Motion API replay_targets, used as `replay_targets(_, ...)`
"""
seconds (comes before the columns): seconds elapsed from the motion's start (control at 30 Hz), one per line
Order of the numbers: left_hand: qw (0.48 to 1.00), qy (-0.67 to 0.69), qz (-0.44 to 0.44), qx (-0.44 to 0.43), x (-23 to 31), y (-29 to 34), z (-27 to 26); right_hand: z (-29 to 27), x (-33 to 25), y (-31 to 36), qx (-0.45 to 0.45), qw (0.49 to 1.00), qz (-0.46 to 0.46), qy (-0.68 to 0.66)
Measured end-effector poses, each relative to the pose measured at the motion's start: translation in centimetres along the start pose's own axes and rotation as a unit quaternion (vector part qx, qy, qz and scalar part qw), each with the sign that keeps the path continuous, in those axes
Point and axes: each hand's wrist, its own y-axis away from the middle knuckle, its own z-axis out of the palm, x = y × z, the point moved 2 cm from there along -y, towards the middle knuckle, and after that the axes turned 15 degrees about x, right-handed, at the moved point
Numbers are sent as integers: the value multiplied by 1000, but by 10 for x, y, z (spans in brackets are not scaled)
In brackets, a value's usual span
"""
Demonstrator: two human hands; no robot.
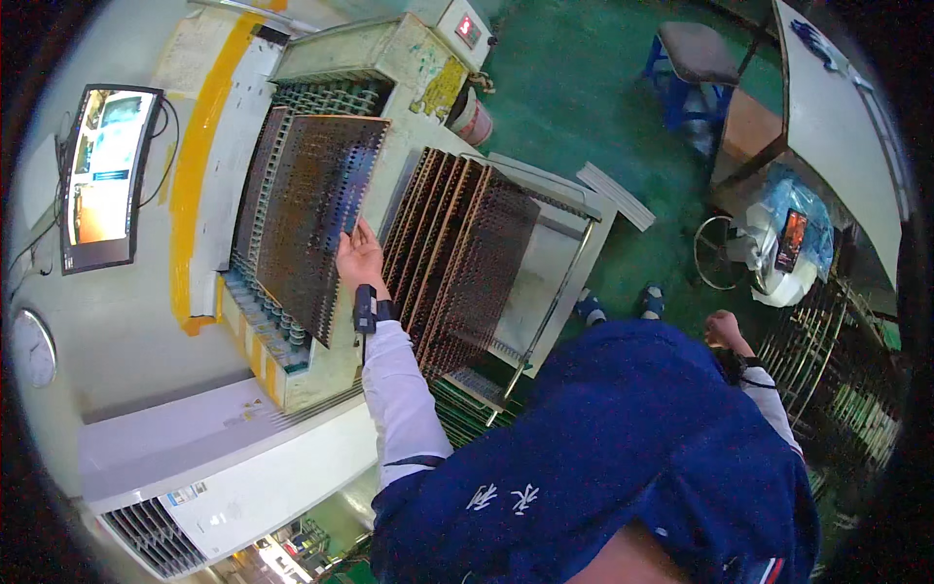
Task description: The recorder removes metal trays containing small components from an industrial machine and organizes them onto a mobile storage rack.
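A dark brown perforated panel [316, 209] lies over the rollers [341, 95] of a pale machine, its near corner reaching past the roller bed. My left hand [361, 256] is at the panel's right edge, palm up, with its fingers curled against that edge. Just right of this hand, several similar perforated panels [486, 263] stand on edge in a rack with a metal rail [559, 302]. Away from the panels, my right hand [725, 331] hangs by my right side in a loose fist, and nothing shows in it.
A lit monitor [109, 180] is on the left wall, above a white air conditioner [224, 496]. Beyond the rack are a bucket [472, 119] and a stool [697, 54]. To the right, a phone [791, 241] rests on plastic-wrapped material beside metal racks [808, 341]. A pale strip [616, 195] lies past the rack.
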Motion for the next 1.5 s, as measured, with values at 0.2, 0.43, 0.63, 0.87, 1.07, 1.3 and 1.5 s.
replay_targets(0.2,998,-49,-26,-5,-17,23,9,6,-126,134,39,991,89,-89)
replay_targets(0.43,863,-485,89,-106,-50,93,-14,13,-126,131,26,998,52,-7)
replay_targets(0.63,503,-732,408,-213,-92,150,-30,6,-89,84,28,944,-247,217)
replay_targets(0.87,413,-743,468,-241,-104,160,-65,7,-131,86,5,921,-265,284)
replay_targets(1.07,533,-750,353,-169,-106,150,-81,1,-159,112,35,968,-161,188)
replay_targets(1.3,314,-867,348,-168,-100,115,-83,-16,-120,107,51,961,-141,234)
replay_targets(1.5,343,-880,290,-152,-92,82,-99,-28,-120,125,82,969,-130,195)
